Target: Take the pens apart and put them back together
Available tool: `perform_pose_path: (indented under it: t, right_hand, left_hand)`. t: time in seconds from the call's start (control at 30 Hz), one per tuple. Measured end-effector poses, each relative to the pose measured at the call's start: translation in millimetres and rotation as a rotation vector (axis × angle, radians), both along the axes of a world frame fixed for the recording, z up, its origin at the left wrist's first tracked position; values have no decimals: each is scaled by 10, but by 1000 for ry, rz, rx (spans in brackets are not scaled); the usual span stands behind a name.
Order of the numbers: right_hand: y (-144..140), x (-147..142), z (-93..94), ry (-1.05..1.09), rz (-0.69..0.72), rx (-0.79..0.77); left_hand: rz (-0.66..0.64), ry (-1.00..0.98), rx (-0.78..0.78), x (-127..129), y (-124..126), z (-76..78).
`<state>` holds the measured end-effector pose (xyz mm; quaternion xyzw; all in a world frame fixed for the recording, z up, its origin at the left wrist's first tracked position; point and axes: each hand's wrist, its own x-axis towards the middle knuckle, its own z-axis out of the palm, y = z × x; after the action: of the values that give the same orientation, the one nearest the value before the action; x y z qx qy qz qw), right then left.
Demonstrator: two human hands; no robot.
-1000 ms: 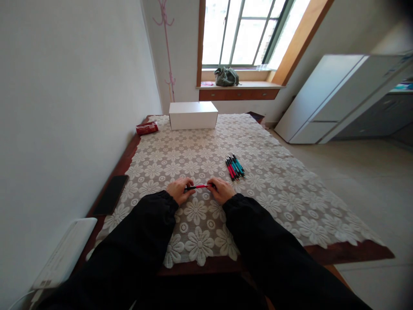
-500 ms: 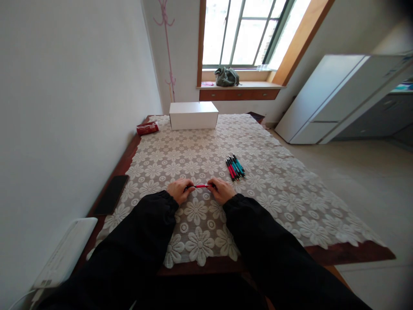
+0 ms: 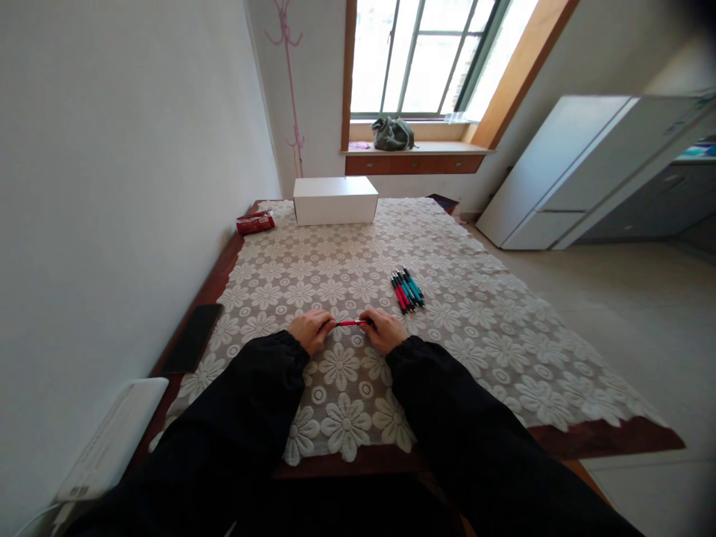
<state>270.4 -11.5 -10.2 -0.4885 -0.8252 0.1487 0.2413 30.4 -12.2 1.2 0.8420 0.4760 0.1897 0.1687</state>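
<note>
A red pen (image 3: 350, 323) lies level between my two hands, just above or on the lace tablecloth. Its left end is pinched in the fingers of my left hand (image 3: 311, 330). My right hand (image 3: 384, 330) is closed on the other end, and both tips of the pen are hidden by fingers. Beyond my right hand rests a bundle of pens (image 3: 408, 290), several red and teal ones with black ends, side by side on the cloth.
A white box (image 3: 335, 201) stands at the table's far end, with a red packet (image 3: 256, 222) left of it. Along the left edge lie a black phone (image 3: 193, 338) and a white device (image 3: 115, 436) with a cable. The lace tablecloth (image 3: 470, 328) covers most of the table.
My left fingers have shifted slightly on the pen's left end. The pen and my right hand stay in nearly the same place.
</note>
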Motion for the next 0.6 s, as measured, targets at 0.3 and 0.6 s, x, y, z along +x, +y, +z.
perform_pose_path:
  t: [0.3, 0.6]
  right_hand:
    - [11, 30, -41, 9, 83, 21]
    - [39, 32, -48, 4, 56, 83]
  left_hand:
    - [2, -33, 104, -22, 28, -53]
    - [19, -42, 112, -25, 31, -61]
